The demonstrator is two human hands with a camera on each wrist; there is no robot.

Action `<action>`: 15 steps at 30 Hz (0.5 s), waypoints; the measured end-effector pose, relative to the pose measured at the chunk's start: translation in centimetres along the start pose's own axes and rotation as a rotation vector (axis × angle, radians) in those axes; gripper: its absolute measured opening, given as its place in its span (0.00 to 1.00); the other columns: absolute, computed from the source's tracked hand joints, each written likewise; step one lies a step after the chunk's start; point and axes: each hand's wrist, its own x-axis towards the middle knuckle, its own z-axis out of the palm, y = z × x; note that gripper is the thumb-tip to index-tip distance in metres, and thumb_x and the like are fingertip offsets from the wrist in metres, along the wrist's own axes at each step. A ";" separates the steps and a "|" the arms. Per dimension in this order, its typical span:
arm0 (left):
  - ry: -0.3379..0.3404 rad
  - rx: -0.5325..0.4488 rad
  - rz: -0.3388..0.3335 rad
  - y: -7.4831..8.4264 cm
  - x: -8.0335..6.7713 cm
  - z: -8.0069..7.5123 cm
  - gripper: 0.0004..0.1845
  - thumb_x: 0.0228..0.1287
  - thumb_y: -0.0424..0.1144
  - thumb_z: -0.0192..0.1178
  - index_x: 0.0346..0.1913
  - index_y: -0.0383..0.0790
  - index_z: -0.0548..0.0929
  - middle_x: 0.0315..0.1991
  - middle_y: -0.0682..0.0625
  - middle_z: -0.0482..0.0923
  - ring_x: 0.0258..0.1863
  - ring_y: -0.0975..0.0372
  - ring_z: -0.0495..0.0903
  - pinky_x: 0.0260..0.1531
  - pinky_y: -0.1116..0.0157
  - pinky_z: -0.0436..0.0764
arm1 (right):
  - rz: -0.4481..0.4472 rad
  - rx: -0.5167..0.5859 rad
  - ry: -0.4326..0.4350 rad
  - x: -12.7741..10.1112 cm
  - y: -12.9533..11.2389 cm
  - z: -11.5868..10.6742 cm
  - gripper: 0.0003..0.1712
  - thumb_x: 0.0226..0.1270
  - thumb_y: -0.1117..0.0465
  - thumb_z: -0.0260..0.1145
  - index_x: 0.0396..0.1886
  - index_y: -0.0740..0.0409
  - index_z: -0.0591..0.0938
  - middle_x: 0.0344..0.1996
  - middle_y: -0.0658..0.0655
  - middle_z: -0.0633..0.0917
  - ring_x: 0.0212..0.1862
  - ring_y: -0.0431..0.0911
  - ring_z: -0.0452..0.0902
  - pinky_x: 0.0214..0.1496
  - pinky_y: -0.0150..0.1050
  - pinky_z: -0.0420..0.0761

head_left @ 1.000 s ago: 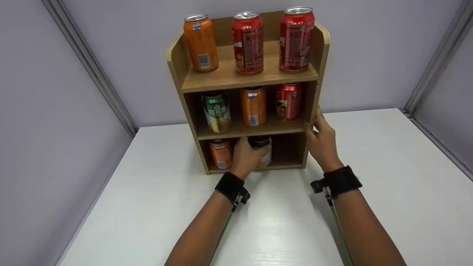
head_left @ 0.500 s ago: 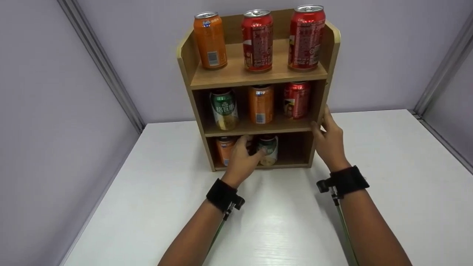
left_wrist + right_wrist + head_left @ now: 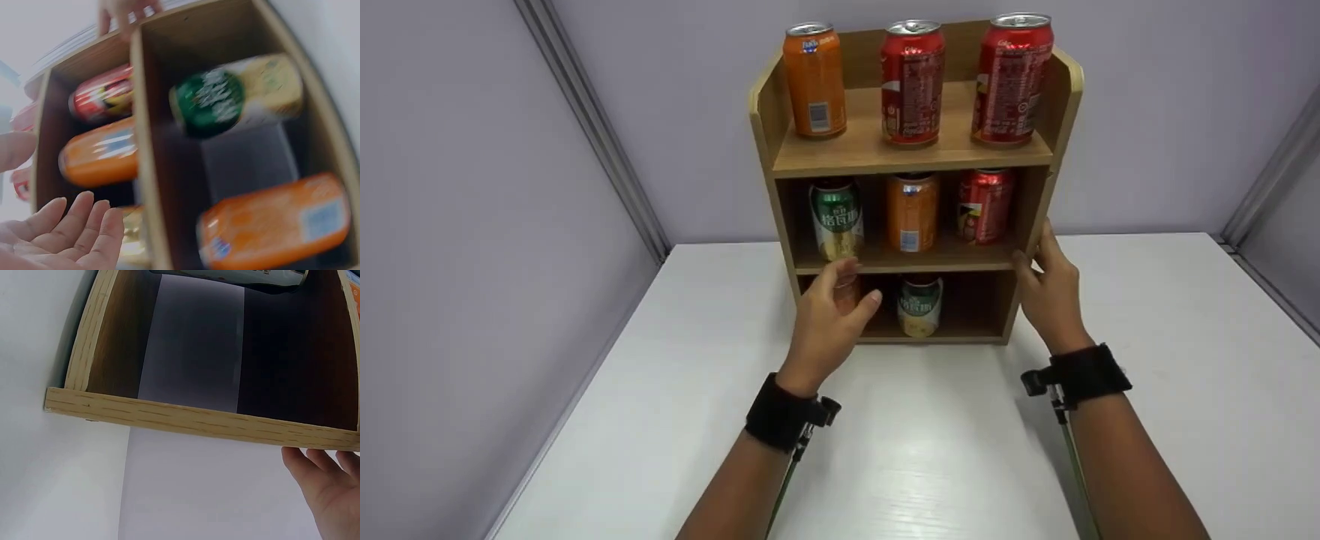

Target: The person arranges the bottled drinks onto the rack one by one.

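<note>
A wooden three-tier shelf [image 3: 1039, 157] stands on a white table [image 3: 930, 442]. On its bottom tier a green can [image 3: 920, 306] stands upright and free; it shows blurred as the green can [image 3: 236, 95] in the left wrist view. My left hand [image 3: 851, 289] hovers just in front of the bottom tier, fingers relaxed and spread, holding nothing. It partly hides an orange can [image 3: 275, 225] at the bottom left. My right hand [image 3: 1035, 259] grips the shelf's right side panel [image 3: 202, 419], thumb on the front edge, fingers [image 3: 320, 481] on the outside.
The top tier carries an orange can [image 3: 814, 79] and two red cans [image 3: 913, 82] [image 3: 1011, 79]. The middle tier holds a green can [image 3: 836, 221], an orange can [image 3: 912, 212] and a red can [image 3: 984, 205]. Grey partition walls [image 3: 472, 225] close in the table.
My left hand has let go of the green can on the bottom tier, drawn back and opened. The right hand stays on the side panel.
</note>
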 end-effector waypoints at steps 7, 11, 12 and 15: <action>0.092 0.332 0.183 1.3 -0.3 -1.7 0.27 0.62 0.41 0.66 0.61 0.32 0.75 0.56 0.42 0.76 0.56 0.56 0.74 0.56 0.60 0.73 | 0.000 -0.044 -0.056 -0.1 -0.6 -1.7 0.37 0.75 0.60 0.56 0.78 0.42 0.53 0.72 0.56 0.63 0.66 0.60 0.64 0.57 0.52 0.73; 0.123 0.436 0.246 1.6 -0.3 -1.6 0.28 0.61 0.41 0.67 0.61 0.31 0.75 0.56 0.41 0.77 0.57 0.53 0.74 0.58 0.59 0.72 | 0.006 -0.083 -0.089 0.0 -1.5 -2.8 0.36 0.75 0.54 0.57 0.77 0.48 0.56 0.71 0.59 0.64 0.66 0.61 0.64 0.59 0.52 0.72; 0.124 0.451 0.255 1.6 -0.4 -1.6 0.28 0.61 0.41 0.67 0.61 0.31 0.75 0.56 0.40 0.77 0.57 0.53 0.74 0.58 0.59 0.72 | 0.006 -0.094 -0.088 -0.1 -1.7 -2.9 0.36 0.75 0.52 0.57 0.77 0.50 0.57 0.71 0.60 0.65 0.66 0.61 0.65 0.59 0.52 0.72; 0.114 0.478 0.271 1.9 -0.7 -1.6 0.29 0.60 0.40 0.68 0.61 0.30 0.75 0.56 0.39 0.77 0.58 0.52 0.74 0.58 0.58 0.72 | 0.003 -0.115 -0.056 -0.7 -2.9 -3.5 0.37 0.74 0.49 0.57 0.76 0.55 0.58 0.69 0.63 0.66 0.67 0.58 0.65 0.60 0.53 0.71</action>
